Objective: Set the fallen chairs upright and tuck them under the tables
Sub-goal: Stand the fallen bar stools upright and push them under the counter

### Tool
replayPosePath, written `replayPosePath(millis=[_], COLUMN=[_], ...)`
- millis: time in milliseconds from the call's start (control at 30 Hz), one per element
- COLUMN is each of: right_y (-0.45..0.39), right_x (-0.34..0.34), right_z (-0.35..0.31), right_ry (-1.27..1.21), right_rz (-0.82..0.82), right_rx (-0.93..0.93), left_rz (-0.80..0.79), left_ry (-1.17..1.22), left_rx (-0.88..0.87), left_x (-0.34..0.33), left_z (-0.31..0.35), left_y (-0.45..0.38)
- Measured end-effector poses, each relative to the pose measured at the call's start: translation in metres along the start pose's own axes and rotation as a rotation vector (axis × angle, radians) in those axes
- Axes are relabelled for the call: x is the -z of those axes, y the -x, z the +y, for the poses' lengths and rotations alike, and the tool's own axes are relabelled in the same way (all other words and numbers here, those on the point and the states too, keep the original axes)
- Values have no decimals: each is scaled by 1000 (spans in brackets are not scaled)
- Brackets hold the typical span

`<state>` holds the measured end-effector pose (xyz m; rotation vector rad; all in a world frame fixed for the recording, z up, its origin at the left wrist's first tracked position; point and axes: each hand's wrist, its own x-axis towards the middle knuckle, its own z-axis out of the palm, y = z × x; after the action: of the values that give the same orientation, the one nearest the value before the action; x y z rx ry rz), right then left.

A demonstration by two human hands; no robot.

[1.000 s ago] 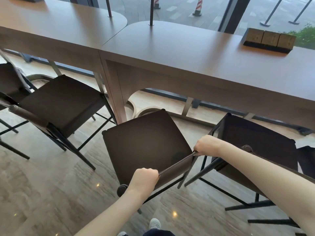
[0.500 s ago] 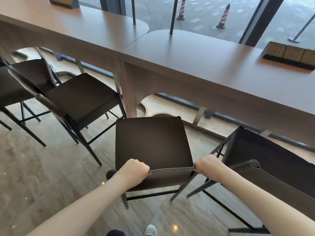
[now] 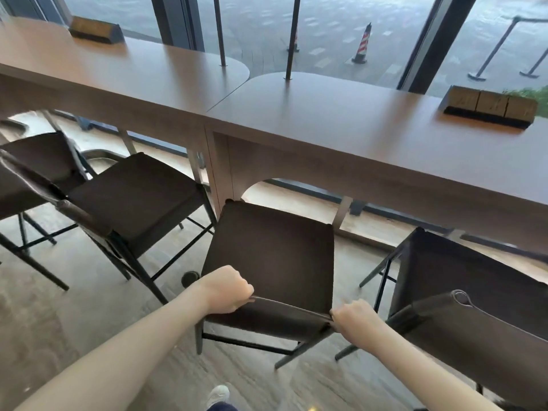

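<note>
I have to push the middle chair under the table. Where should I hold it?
Grip the middle chair by its low backrest strip, one hand at each end, from behind, as the left hand and right hand do. The strip spans the rear edge, so pushing steers it straight.

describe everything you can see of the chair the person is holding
The held chair stands upright facing the table, with its seat's front edge just reaching under the tabletop. It has a square dark brown seat that looks like leather or fabric, a low backrest band of the same material and thin black metal legs with crossbars. The left hand and right hand grip the two ends of the backrest. Similar chairs stand on either side.
</note>
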<state>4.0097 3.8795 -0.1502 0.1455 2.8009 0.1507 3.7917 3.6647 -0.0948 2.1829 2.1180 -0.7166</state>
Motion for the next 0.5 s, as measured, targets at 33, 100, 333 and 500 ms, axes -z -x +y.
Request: replayPosePath(millis=[33,100,333,500], right_y=[1,-1,-21,-43], right_x=[11,15,22,32], right_z=[-10,-15,-39,-76], right_ry=[37,74,-54,-95], right_rz=[-57,-43,80,118], right_rx=[-23,-7,-135,-78], left_rz=[-14,-36,8,58], left_ry=[-11,-35,-71,16], left_rx=[-17,-65,-119,-118], left_x=[3,6,-22,-67], left_z=[-6,-16,-55,-78], left_y=[-1,-2,3,30])
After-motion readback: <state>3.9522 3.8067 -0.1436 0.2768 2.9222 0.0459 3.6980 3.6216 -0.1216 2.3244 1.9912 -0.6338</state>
